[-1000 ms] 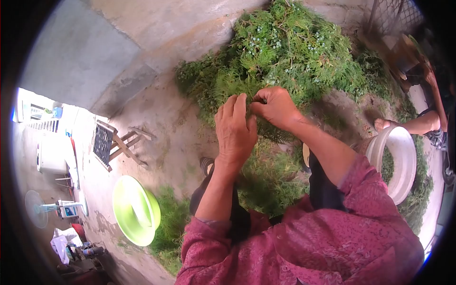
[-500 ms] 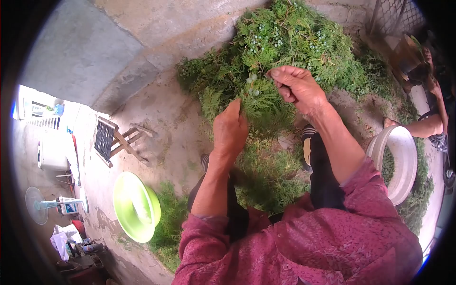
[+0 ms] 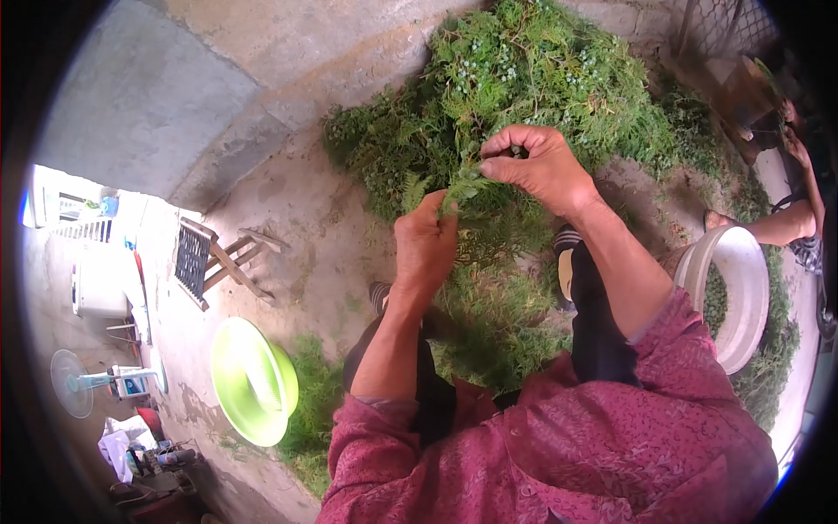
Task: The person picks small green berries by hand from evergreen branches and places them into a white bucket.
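Observation:
My left hand is closed around a small green sprig, whose leafy tip sticks out above the fist. Close by on its right, my right hand has thumb and forefinger bent toward the sprig's upper end; a small greenish thing, too small to tell, shows near the fingertips. Beyond both hands lies a large heap of green branches with pale bluish berries. Loose green foliage is scattered on the ground between the legs.
A lime green basin and a wooden folding stool stand at the left. At the right is a white tub with green berries inside. Another person's bare leg and arm show beyond it. A fan stands far left.
My right hand has come down and left toward my left hand, its fingers now at the sprig. The sprig shows more clearly above my left hand.

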{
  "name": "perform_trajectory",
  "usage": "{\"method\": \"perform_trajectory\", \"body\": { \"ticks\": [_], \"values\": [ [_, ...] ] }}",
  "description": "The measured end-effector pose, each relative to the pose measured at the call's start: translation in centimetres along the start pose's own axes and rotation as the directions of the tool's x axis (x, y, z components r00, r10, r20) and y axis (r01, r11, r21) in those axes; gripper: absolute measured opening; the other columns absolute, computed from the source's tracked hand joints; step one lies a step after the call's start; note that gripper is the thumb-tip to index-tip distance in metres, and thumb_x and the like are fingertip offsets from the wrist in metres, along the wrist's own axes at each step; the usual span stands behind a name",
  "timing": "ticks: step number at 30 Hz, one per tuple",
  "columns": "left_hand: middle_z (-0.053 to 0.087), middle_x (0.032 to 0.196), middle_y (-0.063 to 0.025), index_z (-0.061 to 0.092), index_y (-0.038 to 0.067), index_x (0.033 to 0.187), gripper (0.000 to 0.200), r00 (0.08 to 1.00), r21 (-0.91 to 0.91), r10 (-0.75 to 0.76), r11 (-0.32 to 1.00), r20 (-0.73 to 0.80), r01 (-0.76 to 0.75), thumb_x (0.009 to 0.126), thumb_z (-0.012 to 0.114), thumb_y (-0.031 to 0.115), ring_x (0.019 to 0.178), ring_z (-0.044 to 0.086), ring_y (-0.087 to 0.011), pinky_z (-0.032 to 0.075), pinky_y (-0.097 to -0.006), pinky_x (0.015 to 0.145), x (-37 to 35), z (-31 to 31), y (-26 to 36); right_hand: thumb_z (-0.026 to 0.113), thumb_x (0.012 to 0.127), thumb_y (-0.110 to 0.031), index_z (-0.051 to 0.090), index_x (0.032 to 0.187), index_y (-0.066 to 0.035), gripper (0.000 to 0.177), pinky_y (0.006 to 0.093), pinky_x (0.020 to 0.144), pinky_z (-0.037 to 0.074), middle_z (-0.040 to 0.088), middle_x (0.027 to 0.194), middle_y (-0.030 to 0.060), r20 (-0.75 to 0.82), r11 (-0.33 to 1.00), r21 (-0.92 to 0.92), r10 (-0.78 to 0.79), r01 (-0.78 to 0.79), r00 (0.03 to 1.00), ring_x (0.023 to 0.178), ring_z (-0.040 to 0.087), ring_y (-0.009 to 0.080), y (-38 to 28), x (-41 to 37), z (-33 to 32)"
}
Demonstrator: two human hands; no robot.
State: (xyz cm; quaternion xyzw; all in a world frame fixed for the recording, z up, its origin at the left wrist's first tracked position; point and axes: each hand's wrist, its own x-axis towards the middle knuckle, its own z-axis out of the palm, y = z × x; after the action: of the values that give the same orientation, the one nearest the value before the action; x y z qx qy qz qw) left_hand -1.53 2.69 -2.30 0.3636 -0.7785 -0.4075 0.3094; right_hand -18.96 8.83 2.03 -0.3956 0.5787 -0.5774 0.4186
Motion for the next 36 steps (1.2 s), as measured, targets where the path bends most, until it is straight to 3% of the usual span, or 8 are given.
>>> {"method": "perform_trajectory", "body": {
  "ticks": [6, 19, 21, 23, 24, 29, 32, 36],
  "values": [
    [0.054, 0.06, -0.0177, 0.058, 0.0, 0.097, 0.021, 0.997, 0.144, 0.078, 0.987, 0.003, -0.078, 0.077, 0.056, 0.007, 0.051, 0.055, -0.0208, 0.043, -0.0302, 0.051, -0.3, -0.1, 0.1, 0.068, 0.066, -0.015, 0.062, 0.086, -0.003, 0.024, 0.0284, 0.059, 0.046, 0.059, 0.069, 0.0096, 0.067, 0.866, -0.441, -0.231, 0.236, 0.971, 0.063, 0.056, 0.014, 2.0, -0.1, 1.1],
    [0.053, 0.059, -0.0172, 0.059, 0.002, 0.094, 0.017, 0.999, 0.073, 0.022, 0.997, 0.025, -0.023, 0.078, 0.054, 0.005, 0.05, 0.054, -0.0232, 0.041, -0.031, 0.05, -0.5, 0.0, 0.6, 0.068, 0.072, -0.018, 0.061, 0.078, 0.001, 0.02, 0.0287, 0.056, 0.046, 0.061, 0.067, 0.0083, 0.027, 0.871, -0.4, -0.3, 0.286, 0.953, 0.058, 0.056, 0.0149, 2.3, 0.1, 0.9],
    [0.053, 0.057, -0.0156, 0.059, 0.002, 0.094, 0.018, 0.997, 0.1, 0.06, 0.993, 0.046, -0.064, 0.077, 0.054, 0.005, 0.048, 0.052, -0.0191, 0.041, -0.03, 0.049, -0.8, -0.1, 1.0, 0.064, 0.076, -0.018, 0.06, 0.075, 0.001, 0.019, 0.0255, 0.05, 0.044, 0.058, 0.064, 0.0053, -0.178, 0.945, -0.275, -0.232, 0.178, 0.956, 0.053, 0.053, 0.0131, 3.2, 1.1, 0.2],
    [0.052, 0.056, -0.0146, 0.059, 0.002, 0.094, 0.018, 0.998, 0.023, 0.008, 1.0, 0.058, -0.01, 0.077, 0.055, 0.005, 0.048, 0.051, -0.0163, 0.04, -0.0291, 0.049, -0.8, 0.1, 0.2, 0.06, 0.08, -0.019, 0.057, 0.075, -0.001, 0.02, 0.021, 0.043, 0.04, 0.055, 0.063, 0.0024, -0.056, 0.92, 0.363, 0.178, -0.146, 0.982, 0.052, 0.05, 0.0099, 1.4, 2.0, -3.1],
    [0.052, 0.055, -0.0136, 0.059, 0.002, 0.094, 0.019, 0.997, -0.053, -0.042, 0.998, 0.072, 0.046, 0.076, 0.055, 0.005, 0.048, 0.049, -0.0135, 0.04, -0.0282, 0.048, -0.8, 0.1, -0.2, 0.059, 0.08, -0.016, 0.054, 0.082, -0.003, 0.014, 0.017, 0.038, 0.032, 0.054, 0.067, 0.0029, -0.007, 0.797, 0.596, 0.13, -0.1, 0.992, 0.051, 0.047, 0.0071, 0.8, 1.8, -3.3],
    [0.053, 0.058, -0.0068, 0.059, 0.002, 0.093, 0.015, 0.977, -0.115, -0.112, 0.984, 0.18, 0.134, 0.08, 0.055, 0.008, 0.05, 0.045, -0.0073, 0.039, -0.0246, 0.048, -0.7, -0.1, -0.6, 0.057, 0.078, -0.007, 0.049, 0.093, -0.003, 0.017, 0.0158, 0.037, 0.028, 0.055, 0.076, 0.0052, 0.148, 0.638, 0.727, 0.218, -0.256, 0.965, 0.051, 0.045, 0.0064, 0.4, 1.0, -2.0],
    [0.054, 0.06, -0.0041, 0.059, 0.001, 0.092, 0.013, 0.989, 0.053, 0.003, 0.999, 0.145, -0.01, 0.083, 0.055, 0.011, 0.051, 0.046, -0.0066, 0.039, -0.024, 0.049, -0.9, -0.5, 0.6, 0.063, 0.076, -0.011, 0.056, 0.091, -0.003, 0.019, 0.0159, 0.039, 0.031, 0.055, 0.071, 0.0031, 0.243, 0.888, 0.387, 0.163, -0.25, 0.956, 0.05, 0.045, 0.0056, 1.3, 1.5, -2.5],
    [0.05, 0.056, -0.0085, 0.059, 0.0, 0.092, 0.014, 0.984, 0.123, 0.133, 0.982, 0.117, -0.147, 0.082, 0.055, 0.009, 0.051, 0.048, -0.009, 0.04, -0.0263, 0.05, -0.7, -0.4, 0.5, 0.066, 0.074, -0.018, 0.064, 0.09, -0.005, 0.021, 0.0202, 0.043, 0.036, 0.058, 0.071, 0.0018, 0.229, 0.957, -0.126, 0.286, -0.263, 0.93, 0.052, 0.046, 0.0055, 0.3, 0.4, -0.9]
  ]
}}
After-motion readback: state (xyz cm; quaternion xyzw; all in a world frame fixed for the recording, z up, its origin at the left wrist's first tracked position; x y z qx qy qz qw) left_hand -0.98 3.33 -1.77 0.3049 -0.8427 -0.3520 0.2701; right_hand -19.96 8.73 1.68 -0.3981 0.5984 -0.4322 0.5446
